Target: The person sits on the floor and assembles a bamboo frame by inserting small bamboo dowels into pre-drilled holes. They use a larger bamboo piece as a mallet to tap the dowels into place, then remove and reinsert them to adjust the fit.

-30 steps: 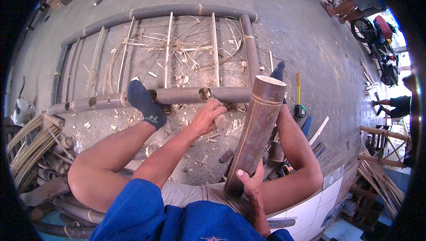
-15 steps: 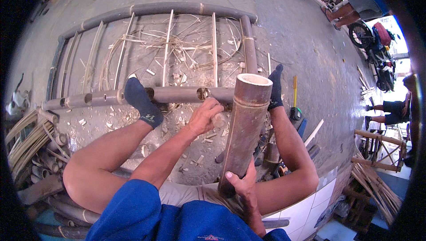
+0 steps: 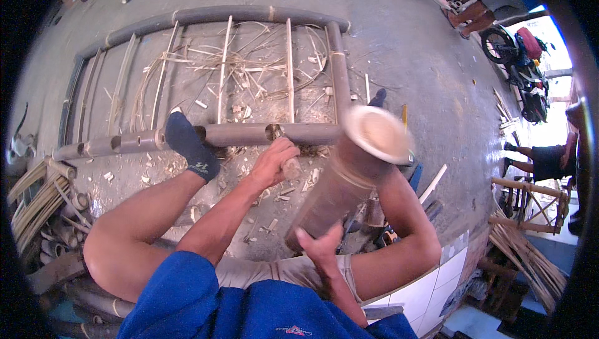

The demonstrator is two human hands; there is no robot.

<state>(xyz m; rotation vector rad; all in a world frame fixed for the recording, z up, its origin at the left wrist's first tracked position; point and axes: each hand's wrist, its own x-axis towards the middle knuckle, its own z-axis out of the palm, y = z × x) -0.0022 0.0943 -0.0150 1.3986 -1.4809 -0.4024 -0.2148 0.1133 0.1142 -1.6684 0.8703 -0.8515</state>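
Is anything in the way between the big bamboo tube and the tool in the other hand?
Nothing visible is. Between the bamboo tube in the right hand and the tool handle in the left hand is an open gap; wood chips lie on the floor below.

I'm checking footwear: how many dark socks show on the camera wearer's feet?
2. The left sock lies across the near bamboo rail; the right sock shows beyond the held bamboo tube, which partly hides it.
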